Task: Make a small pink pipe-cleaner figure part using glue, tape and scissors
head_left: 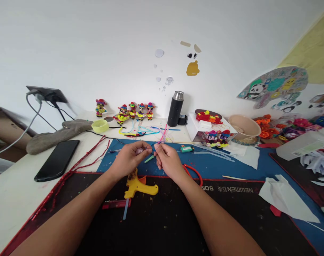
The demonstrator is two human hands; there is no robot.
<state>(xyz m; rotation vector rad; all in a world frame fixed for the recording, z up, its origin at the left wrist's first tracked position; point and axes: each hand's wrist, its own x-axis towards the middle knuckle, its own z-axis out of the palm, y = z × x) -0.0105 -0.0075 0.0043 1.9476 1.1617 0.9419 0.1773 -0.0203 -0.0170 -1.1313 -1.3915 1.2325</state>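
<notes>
Seemingly mid-handwork; pinching a pale piece (139, 151) in the left hand (129, 158), above the blue mat (106, 161); pressing right hand (167, 159) fingertips together just beside, on something too small to tell; probably calling for fine, steady control

- A black phone (57, 160) lies face up on the pale tabletop (20, 209) at the left.
- A dark socket panel (47, 93) on the wall (103, 42) – grey and black plugs (38, 97) sit in it.
- A black flask (175, 111) with a silver top stands upright near the wall, a small black cup (182, 120) just beside it.
- A beige bowl (247, 122) stands at the right, next to a white box (193, 133).
- Above, a gold sticker (192, 68) – and, farther right, a large patterned decal (275, 85) with a panda.
</notes>
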